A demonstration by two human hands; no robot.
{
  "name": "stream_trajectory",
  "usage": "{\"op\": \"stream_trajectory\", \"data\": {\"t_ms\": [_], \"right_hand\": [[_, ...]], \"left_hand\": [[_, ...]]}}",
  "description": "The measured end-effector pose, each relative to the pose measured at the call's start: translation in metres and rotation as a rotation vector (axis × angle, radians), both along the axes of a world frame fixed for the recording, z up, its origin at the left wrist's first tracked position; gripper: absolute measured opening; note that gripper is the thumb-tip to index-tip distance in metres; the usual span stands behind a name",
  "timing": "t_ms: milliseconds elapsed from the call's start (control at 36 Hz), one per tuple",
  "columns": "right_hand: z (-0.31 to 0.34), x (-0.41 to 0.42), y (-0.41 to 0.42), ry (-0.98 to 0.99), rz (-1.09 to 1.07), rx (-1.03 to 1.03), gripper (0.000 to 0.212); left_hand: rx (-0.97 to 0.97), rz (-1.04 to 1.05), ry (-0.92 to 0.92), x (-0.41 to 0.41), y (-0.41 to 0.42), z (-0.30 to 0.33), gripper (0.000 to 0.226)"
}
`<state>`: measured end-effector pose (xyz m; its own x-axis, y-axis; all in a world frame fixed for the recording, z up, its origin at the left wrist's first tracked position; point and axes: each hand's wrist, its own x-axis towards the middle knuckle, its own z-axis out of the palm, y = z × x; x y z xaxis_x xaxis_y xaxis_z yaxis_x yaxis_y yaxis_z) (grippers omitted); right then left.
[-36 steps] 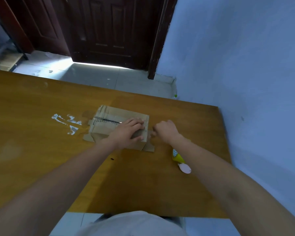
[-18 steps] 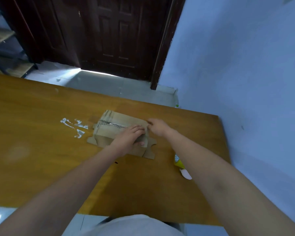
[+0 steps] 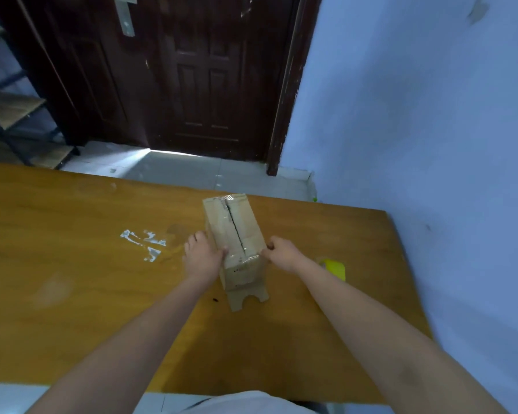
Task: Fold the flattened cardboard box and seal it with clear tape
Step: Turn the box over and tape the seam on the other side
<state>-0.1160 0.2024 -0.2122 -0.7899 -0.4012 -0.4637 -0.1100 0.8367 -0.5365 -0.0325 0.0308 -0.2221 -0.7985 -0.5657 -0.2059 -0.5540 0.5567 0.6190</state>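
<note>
While both hands hold it, the cardboard box (image 3: 234,231) stands formed on the wooden desk (image 3: 72,279), long axis running away from the person, clear tape (image 3: 242,257) glinting over its dark centre seam. Left hand (image 3: 202,255) is flat against the left wall, fingers fairly straight, thumb at the top edge. Right hand (image 3: 281,253) has fingers curled, pinching the near right top corner. One untaped notched flap (image 3: 247,297) lies on the desk at the near end. Yellow object (image 3: 335,268) sits just beyond the right forearm; white residue patches (image 3: 144,243) left of the box.
</note>
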Motion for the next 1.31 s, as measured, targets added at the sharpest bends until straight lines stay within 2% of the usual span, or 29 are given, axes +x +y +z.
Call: {"op": "stream_trajectory", "data": {"t_ms": [83, 139, 222, 278, 361, 417, 500, 611, 694, 778, 889, 972, 1083, 1194, 1306], "right_hand": [[-0.002, 0.013, 0.000, -0.079, -0.048, -0.059, 0.021], [-0.001, 0.022, 0.000, -0.121, -0.064, -0.108, 0.025], [0.002, 0.037, -0.001, -0.182, -0.039, -0.168, 0.010], [0.000, 0.044, -0.004, -0.225, -0.022, -0.194, 0.024], [0.000, 0.056, -0.011, -0.259, -0.060, -0.222, 0.019], [0.001, 0.061, -0.016, -0.288, -0.058, -0.239, 0.019], [0.003, 0.065, -0.017, -0.327, -0.013, -0.242, 0.010], [0.007, 0.056, -0.005, -0.218, 0.050, -0.158, 0.011], [0.014, 0.043, 0.006, 0.011, 0.021, -0.157, 0.014], [0.028, 0.028, 0.017, 0.216, -0.021, -0.150, 0.016], [0.037, 0.009, 0.027, 0.350, -0.078, -0.103, 0.018], [0.037, 0.000, 0.031, 0.330, -0.048, -0.053, 0.038], [0.029, 0.001, 0.034, 0.204, 0.051, 0.008, 0.066], [0.021, 0.007, 0.031, 0.137, 0.098, 0.039, 0.070], [0.017, 0.011, 0.030, 0.169, 0.119, 0.081, 0.071]], "left_hand": [[0.120, -0.004, -0.035, -0.005, 0.003, 0.003, 0.052], [0.109, -0.037, -0.082, -0.009, 0.005, 0.006, 0.040], [0.057, -0.075, -0.141, -0.016, 0.012, 0.012, 0.038], [-0.009, -0.114, -0.186, -0.020, 0.019, 0.016, 0.052], [-0.191, -0.228, -0.281, -0.024, 0.029, 0.022, 0.090], [-0.243, -0.282, -0.336, -0.026, 0.032, 0.023, 0.109], [-0.314, -0.365, -0.408, -0.029, 0.032, 0.020, 0.120], [-0.359, -0.456, -0.441, -0.033, 0.031, 0.025, 0.120], [-0.436, -0.539, -0.440, -0.035, 0.028, 0.024, 0.121], [-0.527, -0.641, -0.464, -0.034, 0.025, 0.027, 0.110], [-0.631, -0.779, -0.497, -0.032, 0.022, 0.039, 0.090], [-0.686, -0.868, -0.523, -0.028, 0.018, 0.042, 0.086], [-0.701, -0.946, -0.548, -0.027, 0.012, 0.042, 0.105], [-0.686, -0.978, -0.526, -0.025, 0.009, 0.040, 0.110], [-0.655, -0.976, -0.504, -0.024, 0.004, 0.039, 0.110]]}}
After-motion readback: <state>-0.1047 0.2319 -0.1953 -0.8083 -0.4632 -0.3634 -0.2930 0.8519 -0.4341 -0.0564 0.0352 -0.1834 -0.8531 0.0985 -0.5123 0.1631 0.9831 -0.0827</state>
